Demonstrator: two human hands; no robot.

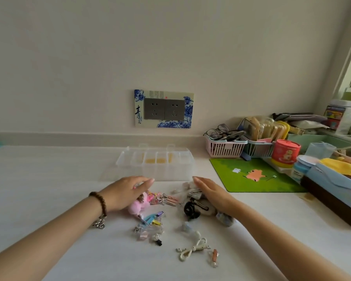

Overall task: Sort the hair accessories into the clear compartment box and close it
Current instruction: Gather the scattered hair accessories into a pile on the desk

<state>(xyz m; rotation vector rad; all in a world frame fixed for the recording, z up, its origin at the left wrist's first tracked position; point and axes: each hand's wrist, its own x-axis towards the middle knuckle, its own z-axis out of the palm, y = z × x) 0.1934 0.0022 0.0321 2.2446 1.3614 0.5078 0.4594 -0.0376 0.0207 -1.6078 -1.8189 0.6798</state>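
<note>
A clear compartment box (160, 159) stands on the white table near the wall, its lid looking shut. In front of it lies a loose pile of hair accessories: a pink plush piece (139, 204), a black claw clip (190, 209), small coloured clips (152, 220) and a white corded tie (193, 248). My left hand (128, 191), with a brown bead bracelet at the wrist, lies flat on the pile's left side. My right hand (211, 191) lies flat on its right side. Both hands have straight fingers pointing at the box and hold nothing.
A green mouse mat (255, 175) lies to the right of the box. Behind it stand a pink basket (225, 148) with glasses, a red tin (285, 153) and other clutter. A blue tissue box (336, 183) sits at the right edge. A double wall socket (163, 108) is above.
</note>
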